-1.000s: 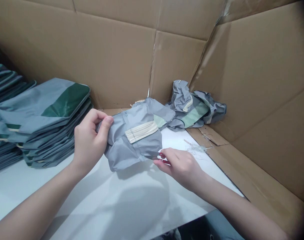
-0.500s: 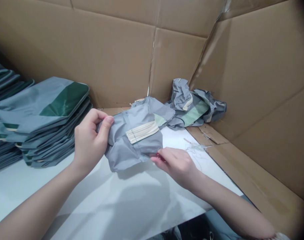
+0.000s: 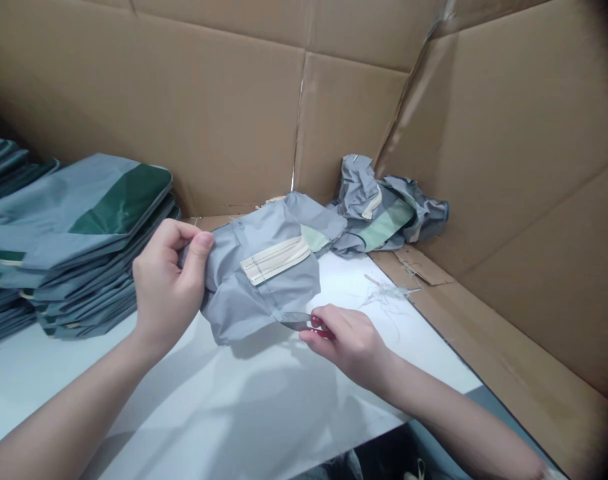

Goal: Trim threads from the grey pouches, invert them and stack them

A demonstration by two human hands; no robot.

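Observation:
My left hand (image 3: 171,283) pinches the left edge of a grey fabric piece (image 3: 234,310) between thumb and fingers, lifted above the white table. A cream zipper strip (image 3: 277,260) lies across this fabric, with a pale green patch (image 3: 313,238) beside it. My right hand (image 3: 347,340) is closed around small red-handled scissors (image 3: 297,321). Their metal blades point left and look slightly apart, with the tips at the fabric's lower right edge. Whether the tips touch the cloth I cannot tell.
Folded grey and green fabric pieces (image 3: 94,267) are stacked at the left. Crumpled grey pieces (image 3: 384,207) lie in the back right corner, with loose thread scraps (image 3: 391,293) in front. Cardboard walls (image 3: 234,113) stand behind the white table (image 3: 279,407) and on its right.
My right hand has moved slightly down, and the scissor blades, hidden before, now show beside the fabric. My left hand and the held fabric have shifted slightly left in view.

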